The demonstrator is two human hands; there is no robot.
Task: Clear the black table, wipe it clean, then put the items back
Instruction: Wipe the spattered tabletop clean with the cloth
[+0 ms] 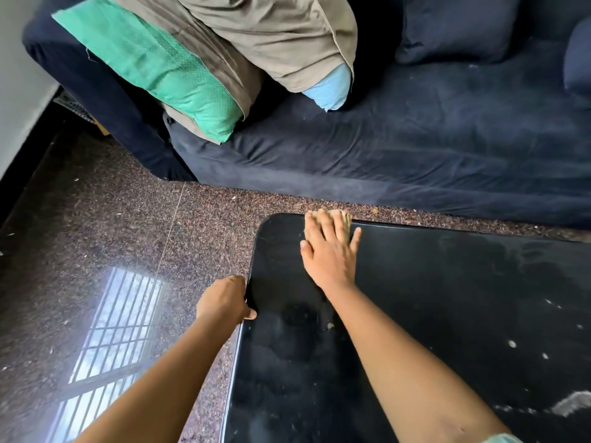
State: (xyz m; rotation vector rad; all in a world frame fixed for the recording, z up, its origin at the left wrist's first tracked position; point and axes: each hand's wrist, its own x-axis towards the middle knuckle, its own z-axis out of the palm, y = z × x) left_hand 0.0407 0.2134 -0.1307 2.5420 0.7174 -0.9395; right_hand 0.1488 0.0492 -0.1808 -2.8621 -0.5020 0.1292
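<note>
We are pressing our right hand (329,251), fingers flat, onto a tan cloth (343,219) at the black counter (447,298)'s far edge, near its left corner. Our left hand (224,300) is gripping the left edge, and a dark sofa (415,139) is sitting just beyond.

- Home living room, going by the furniture and floor.
- Dark blue sofa (415,148) with a matching back cushion (454,27), set along the far edge of a low black table (447,298), a strip of floor between.
- Bed pillows piled at the sofa's left end: a green pillow (166,68) half out of a tan case, and a tan pillow (271,36) with a blue corner showing.
- Polished speckled stone floor (96,219) off the table's left edge, mirroring a barred window (112,330).
- Plain pale wall (19,75) at far left; perhaps a ribbed mat (72,105) below it, too dim to name.
</note>
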